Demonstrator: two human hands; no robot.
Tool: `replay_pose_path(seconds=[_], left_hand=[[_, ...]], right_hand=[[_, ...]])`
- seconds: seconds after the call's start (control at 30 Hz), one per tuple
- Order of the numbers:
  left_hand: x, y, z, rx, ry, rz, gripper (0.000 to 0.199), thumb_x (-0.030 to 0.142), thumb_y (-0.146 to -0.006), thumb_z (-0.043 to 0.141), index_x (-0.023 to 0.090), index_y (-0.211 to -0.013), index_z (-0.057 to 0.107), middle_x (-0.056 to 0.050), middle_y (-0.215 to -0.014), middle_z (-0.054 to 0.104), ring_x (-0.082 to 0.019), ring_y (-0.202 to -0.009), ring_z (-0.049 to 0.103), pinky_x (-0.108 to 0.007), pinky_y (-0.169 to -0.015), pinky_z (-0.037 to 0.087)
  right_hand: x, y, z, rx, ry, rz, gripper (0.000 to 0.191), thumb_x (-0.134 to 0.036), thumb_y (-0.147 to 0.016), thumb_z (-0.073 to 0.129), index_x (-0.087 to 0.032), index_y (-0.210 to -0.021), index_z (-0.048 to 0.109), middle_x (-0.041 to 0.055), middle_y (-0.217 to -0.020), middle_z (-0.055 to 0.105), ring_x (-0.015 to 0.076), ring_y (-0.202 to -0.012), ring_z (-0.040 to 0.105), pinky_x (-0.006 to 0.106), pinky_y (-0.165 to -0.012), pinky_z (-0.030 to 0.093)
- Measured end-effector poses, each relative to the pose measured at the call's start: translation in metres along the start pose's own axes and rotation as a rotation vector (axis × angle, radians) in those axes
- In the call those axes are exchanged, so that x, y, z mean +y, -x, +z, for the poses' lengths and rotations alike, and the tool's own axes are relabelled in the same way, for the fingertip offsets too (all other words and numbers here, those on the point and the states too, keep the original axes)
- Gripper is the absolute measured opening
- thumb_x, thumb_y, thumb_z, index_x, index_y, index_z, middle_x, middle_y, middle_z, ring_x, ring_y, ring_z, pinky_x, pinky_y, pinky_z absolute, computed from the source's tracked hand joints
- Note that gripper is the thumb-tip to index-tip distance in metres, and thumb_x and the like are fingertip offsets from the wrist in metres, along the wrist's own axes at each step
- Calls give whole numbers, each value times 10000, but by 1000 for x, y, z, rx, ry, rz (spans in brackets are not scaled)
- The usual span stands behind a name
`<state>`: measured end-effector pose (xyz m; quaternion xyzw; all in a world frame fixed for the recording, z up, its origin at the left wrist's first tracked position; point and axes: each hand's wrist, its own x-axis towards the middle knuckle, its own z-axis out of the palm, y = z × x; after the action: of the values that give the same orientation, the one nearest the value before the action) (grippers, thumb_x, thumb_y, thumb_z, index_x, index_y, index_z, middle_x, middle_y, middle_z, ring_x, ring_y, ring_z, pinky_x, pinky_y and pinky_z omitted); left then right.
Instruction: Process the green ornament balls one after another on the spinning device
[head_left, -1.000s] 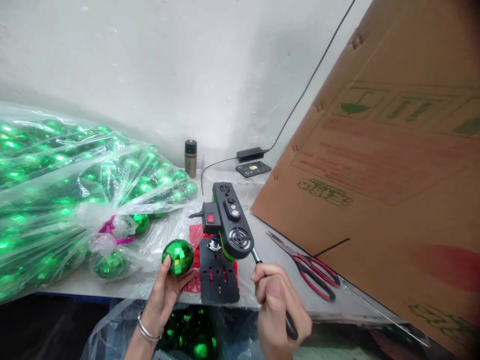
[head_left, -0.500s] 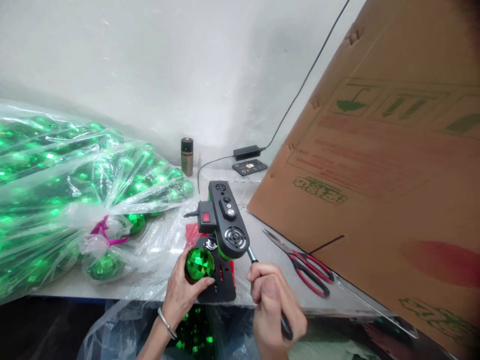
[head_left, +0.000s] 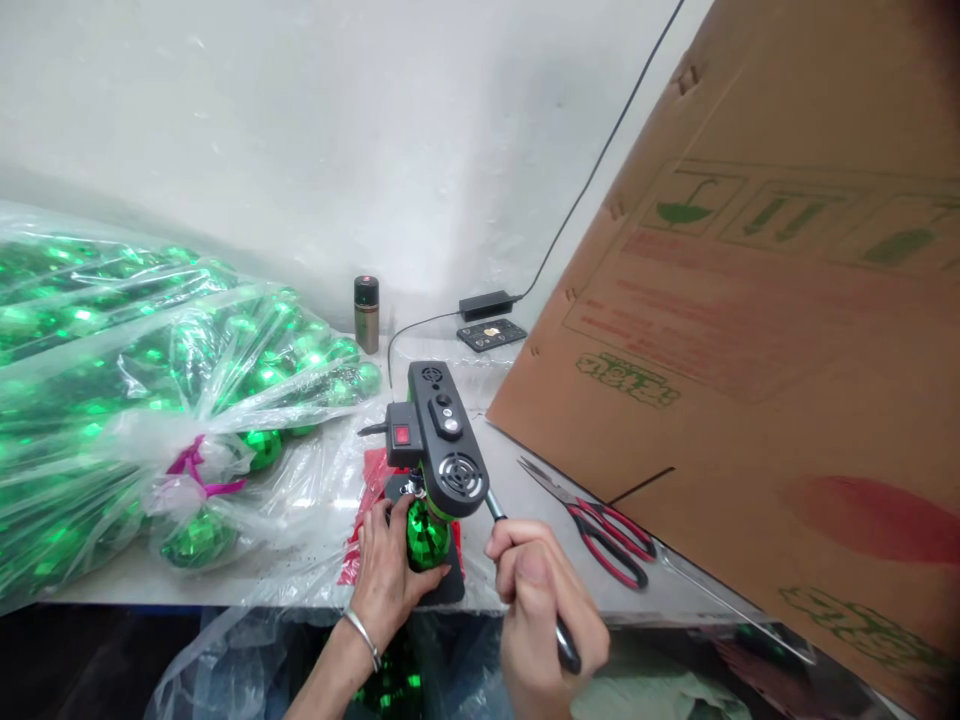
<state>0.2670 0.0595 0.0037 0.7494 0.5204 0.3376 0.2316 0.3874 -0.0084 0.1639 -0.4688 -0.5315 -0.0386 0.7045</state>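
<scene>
In my left hand [head_left: 388, 572] is a shiny green faceted ball ornament [head_left: 429, 537], gripped between thumb and fingers. The ball sits low at the front end of a black bench machine [head_left: 448, 440], whose head partly covers its top. My right hand [head_left: 551, 610] is wrapped round the black grip of the machine's lever handle [head_left: 568, 648]; its metal rod runs up to the right side of the machine. Beneath the ball lies the machine's black base plate [head_left: 444, 592], mostly hidden by my left hand and the ball.
A tied clear bag [head_left: 150, 370] of green balls fills the left. Red-handled scissors [head_left: 611, 545] lie to the right, beside a large cardboard box [head_left: 720, 360]. Behind stand a small bottle [head_left: 367, 315], a phone [head_left: 491, 335] and a power adapter [head_left: 487, 304] with its cord.
My left hand has moved the green ball right, from beside the machine to under the front of its head. My right hand stays on the lever handle. The view has shifted slightly.
</scene>
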Motion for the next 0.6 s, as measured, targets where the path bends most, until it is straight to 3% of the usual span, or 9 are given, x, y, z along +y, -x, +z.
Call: replay_pose_path(seconds=[0.17, 0.3, 0.6], left_hand=[[5, -2, -7, -120, 214, -60, 938, 245, -680, 1008, 213, -1553, 666, -195, -1530, 699, -491, -1474, 697, -714, -1238, 592], [10, -6, -16, -222, 393, -103, 883, 352, -729, 996, 217, -1537, 667, -166, -1419, 799, -464, -1379, 769, -697, -1228, 607], [11, -5, -7, -123, 426, -133, 779, 386, -733, 922, 205, -1457, 698, -174, -1381, 823, -450, -1331, 790, -694, -1202, 620]], right_hand=[[-9, -11, 3, 15, -12, 50, 436, -147, -1198, 528, -233, -773, 574, -22, -706, 603, 135, -624, 615, 275, -556, 416], [-11, -14, 2, -2, -5, 49, 426, -150, -1204, 523, -229, -790, 586, -20, -729, 617, 122, -617, 608, 267, -558, 432], [1, 4, -3, -19, -2, 12, 427, -123, -1198, 501, -237, -790, 556, -32, -699, 573, 132, -684, 656, 262, -615, 466]])
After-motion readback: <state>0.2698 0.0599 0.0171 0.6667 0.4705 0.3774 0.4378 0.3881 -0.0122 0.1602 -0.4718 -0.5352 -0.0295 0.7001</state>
